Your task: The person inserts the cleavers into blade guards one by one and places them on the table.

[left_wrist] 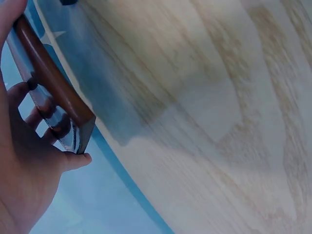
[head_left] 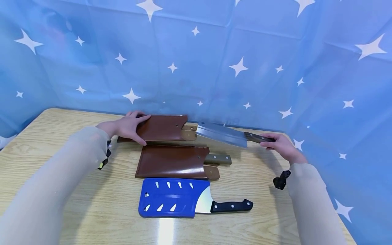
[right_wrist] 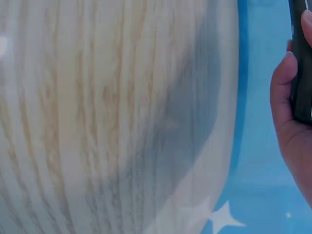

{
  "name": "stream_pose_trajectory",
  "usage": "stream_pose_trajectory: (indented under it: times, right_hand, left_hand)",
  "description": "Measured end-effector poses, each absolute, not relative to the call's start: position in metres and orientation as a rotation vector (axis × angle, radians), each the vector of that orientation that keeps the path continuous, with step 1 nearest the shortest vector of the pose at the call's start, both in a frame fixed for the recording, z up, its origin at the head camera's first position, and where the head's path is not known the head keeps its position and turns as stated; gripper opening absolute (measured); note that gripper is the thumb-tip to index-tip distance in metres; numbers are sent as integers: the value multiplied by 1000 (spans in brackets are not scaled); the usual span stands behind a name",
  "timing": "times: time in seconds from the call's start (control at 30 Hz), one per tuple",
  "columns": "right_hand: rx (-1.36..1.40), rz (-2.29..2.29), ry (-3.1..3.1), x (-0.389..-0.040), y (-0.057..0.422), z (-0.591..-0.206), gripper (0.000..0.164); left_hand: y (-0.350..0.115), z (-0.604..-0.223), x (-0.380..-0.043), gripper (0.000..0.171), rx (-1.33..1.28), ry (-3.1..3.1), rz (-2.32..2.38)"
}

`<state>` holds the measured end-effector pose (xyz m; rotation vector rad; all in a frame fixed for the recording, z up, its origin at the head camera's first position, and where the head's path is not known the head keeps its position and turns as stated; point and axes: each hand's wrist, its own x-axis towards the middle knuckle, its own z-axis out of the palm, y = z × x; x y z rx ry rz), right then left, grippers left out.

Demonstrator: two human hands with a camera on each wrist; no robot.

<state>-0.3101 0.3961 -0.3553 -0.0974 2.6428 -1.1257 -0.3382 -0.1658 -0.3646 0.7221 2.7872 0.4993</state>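
At the back of the table, my left hand (head_left: 126, 128) holds the closed end of a brown leather knife sheath (head_left: 162, 127). Its thumb lies along the near edge and its fingers reach over the far edge; the left wrist view shows this grip on the sheath (left_wrist: 53, 78) from the side. My right hand (head_left: 283, 146) grips the dark wooden handle (head_left: 257, 137) of a cleaver (head_left: 225, 133). The cleaver's bare blade points left, its tip right at the open mouth of the sheath, beside the tan strap. In the right wrist view, fingers curl round the dark handle (right_wrist: 302, 73).
Just in front lies a second brown sheath (head_left: 173, 161) with a knife in it, its olive handle (head_left: 218, 159) sticking out right. Nearer still is a black-handled cleaver (head_left: 232, 206) in a blue slotted cover (head_left: 171, 200). A blue star-patterned cloth (head_left: 183, 51) hangs behind the wooden table (head_left: 107, 217).
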Motion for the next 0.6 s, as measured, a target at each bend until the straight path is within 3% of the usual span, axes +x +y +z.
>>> stream_pose_trajectory:
  times: [0.6]
  right_hand:
    - [-172,-1071,2623,-314,370,-344,60]
  left_hand:
    - [-152,-362,-335,112,791,2779,482]
